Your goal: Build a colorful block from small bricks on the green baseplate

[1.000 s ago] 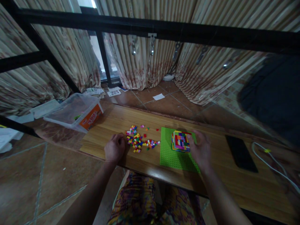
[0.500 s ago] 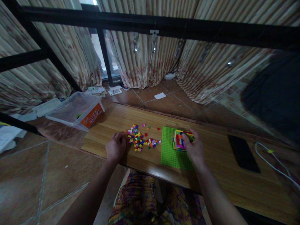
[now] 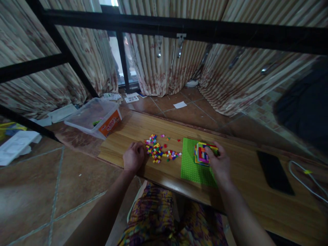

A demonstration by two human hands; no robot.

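A green baseplate (image 3: 189, 167) lies on the wooden table (image 3: 238, 184). On its far right part stands a low multicoloured block of small bricks (image 3: 201, 153). My right hand (image 3: 217, 162) rests on the block's right side, fingers curled over its top edge. Left of the plate lies a scatter of several small loose coloured bricks (image 3: 159, 150). My left hand (image 3: 133, 158) sits knuckles-up on the table just left of that scatter, fingers curled, and whether it holds a brick is hidden.
A clear plastic tub (image 3: 96, 118) with an orange label stands at the table's far left corner. A black phone (image 3: 275, 172) and a white cable (image 3: 304, 179) lie at the right. Black metal bars (image 3: 179, 29) cross overhead; curtains hang behind.
My right hand moved from beside the brick block onto its top right edge. The camera view shifted a little left. My left hand has stayed beside the loose bricks.
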